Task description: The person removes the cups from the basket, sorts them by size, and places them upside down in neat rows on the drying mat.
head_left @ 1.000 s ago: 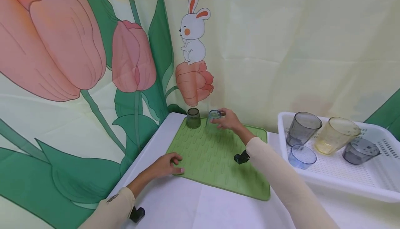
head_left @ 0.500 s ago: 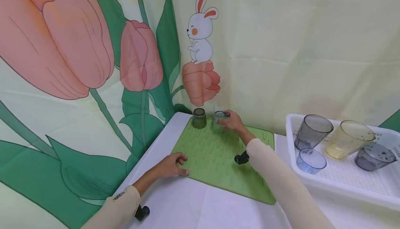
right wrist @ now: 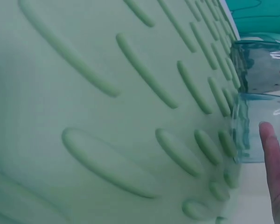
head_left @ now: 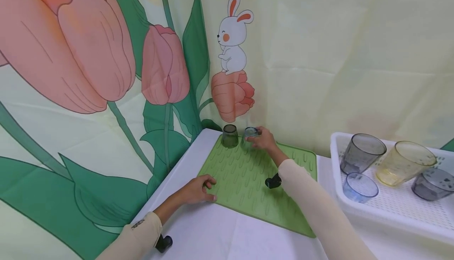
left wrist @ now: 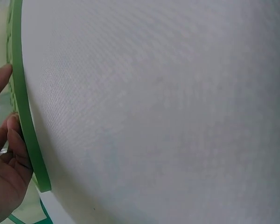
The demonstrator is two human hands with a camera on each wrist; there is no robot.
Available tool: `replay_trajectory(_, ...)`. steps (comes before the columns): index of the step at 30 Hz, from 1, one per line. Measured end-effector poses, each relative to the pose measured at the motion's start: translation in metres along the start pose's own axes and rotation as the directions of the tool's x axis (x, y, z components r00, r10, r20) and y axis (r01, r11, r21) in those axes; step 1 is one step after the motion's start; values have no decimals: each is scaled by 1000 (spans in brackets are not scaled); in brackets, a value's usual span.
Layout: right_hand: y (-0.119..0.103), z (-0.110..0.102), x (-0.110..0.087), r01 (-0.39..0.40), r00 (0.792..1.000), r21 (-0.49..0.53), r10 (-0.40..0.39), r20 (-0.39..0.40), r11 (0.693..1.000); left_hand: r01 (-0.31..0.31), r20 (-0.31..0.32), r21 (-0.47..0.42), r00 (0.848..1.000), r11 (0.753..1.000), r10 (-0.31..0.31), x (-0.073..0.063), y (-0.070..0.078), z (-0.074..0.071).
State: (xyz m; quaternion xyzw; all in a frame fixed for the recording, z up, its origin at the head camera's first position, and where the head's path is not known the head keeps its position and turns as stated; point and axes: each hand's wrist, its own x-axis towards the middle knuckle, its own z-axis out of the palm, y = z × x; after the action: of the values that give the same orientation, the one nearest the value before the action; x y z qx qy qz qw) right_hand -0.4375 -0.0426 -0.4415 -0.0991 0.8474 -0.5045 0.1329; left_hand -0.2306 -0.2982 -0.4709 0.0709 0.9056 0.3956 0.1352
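Note:
A clear bluish glass [head_left: 250, 134] stands at the back edge of a green ridged mat [head_left: 248, 185], with my right hand [head_left: 264, 138] holding its side between thumb and fingers. Just to its left is a dark grey glass [head_left: 230, 136], upside down on the mat. The right wrist view shows the clear glass [right wrist: 254, 128] beside the dark glass [right wrist: 261, 67], its lower end at the mat, with a finger along its side. My left hand [head_left: 196, 189] lies at the mat's near left corner, loosely bent fingers touching the mat's edge [left wrist: 28, 112] and holding nothing.
A white perforated basket [head_left: 390, 221] stands at the right. It holds a tall grey glass [head_left: 362, 153], a yellow glass [head_left: 404, 163], a low blue glass [head_left: 360, 188] and a low grey glass [head_left: 432, 184]. A printed curtain [head_left: 305, 55] hangs close behind the mat.
The clear glass has come down onto the mat and slightly nearer the dark glass, still held by my right hand. The head view has shifted left; my left hand stays at the mat's corner.

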Motion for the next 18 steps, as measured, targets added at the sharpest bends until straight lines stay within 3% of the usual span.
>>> replay_trajectory(4,3,2,0,13,999,-47,-15,-30,999,3,-3,5,1000,1000,-3,1,0,1)
replay_trajectory(18,-4,4,-3,12,1000,-96,-12,-1,995,5,-20,4,1000,1000,-5,3,-6,4)
